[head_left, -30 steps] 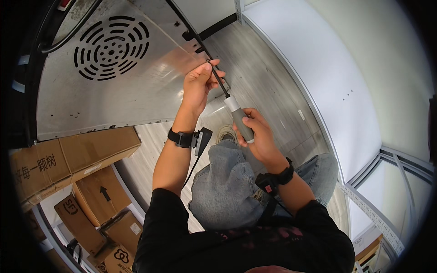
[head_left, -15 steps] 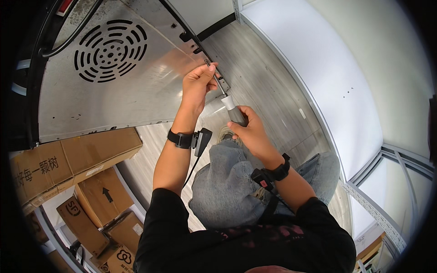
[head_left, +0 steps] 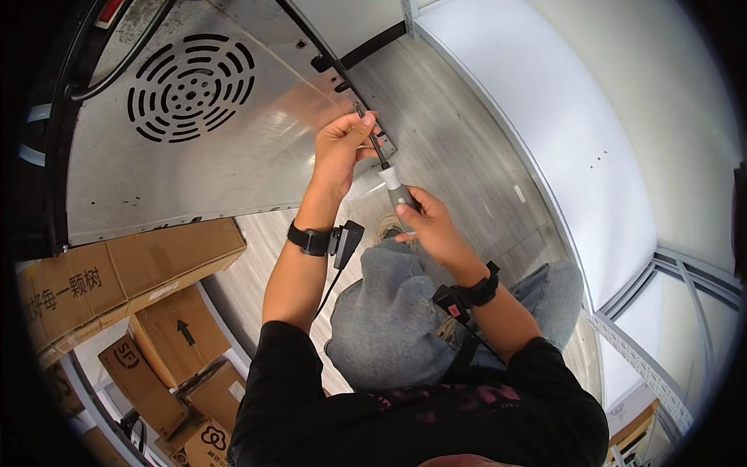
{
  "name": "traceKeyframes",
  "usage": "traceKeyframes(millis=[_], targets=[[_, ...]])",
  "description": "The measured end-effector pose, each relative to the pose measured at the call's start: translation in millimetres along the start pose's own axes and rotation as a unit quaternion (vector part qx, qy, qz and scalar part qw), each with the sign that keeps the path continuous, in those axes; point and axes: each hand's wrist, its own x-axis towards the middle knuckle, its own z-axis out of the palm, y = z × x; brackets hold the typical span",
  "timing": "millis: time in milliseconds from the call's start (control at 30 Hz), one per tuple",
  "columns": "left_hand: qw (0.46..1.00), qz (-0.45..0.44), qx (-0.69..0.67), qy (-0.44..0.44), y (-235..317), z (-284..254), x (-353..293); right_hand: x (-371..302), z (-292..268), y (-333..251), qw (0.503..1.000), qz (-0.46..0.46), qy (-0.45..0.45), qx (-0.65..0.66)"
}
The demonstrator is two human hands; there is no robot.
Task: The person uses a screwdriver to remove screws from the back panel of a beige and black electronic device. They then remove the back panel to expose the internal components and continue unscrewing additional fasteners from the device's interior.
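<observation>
A screwdriver (head_left: pixel 401 199) with a grey and white handle and a long metal shaft points up and left. My right hand (head_left: pixel 433 226) is closed round its handle. Higher up, my left hand (head_left: pixel 345 148) pinches the shaft near its tip. That tip lies close to the right edge of a metal panel (head_left: pixel 257 167), which has a round pattern of vent slots. Whether the tip touches a screw, I cannot make out. Small holes and dark notches line the panel's edge above my left hand.
Cardboard boxes (head_left: pixel 167 265) are stacked on a shelf at the lower left. Grey wood-look floor (head_left: pixel 459 132) lies right of the panel, bordered by a white shelf or wall unit (head_left: pixel 552 101) with a metal frame. A black cable (head_left: pixel 128 66) hangs at the upper left.
The fingers of my right hand have shifted round the screwdriver's handle, which has turned slightly more upright. My left hand keeps its hold on the shaft.
</observation>
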Motion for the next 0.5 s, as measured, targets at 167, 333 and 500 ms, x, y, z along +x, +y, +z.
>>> traceKeyframes(millis=[167,333,500], targets=[[0.999,0.002,0.027,0.024,-3.9,-3.1,1.1,1.5,2.2,-4.1,0.991,-0.029,0.008,-0.132],[1.0,0.004,0.01,0.02,0.1,1.8,-2.1,2.1,-3.1,-14.1,0.995,0.044,-0.059,0.07],[1.0,0.0,-0.007,0.0,1.6,1.4,-1.9,4.2,-8.3,-10.4,0.989,0.062,-0.041,0.129]])
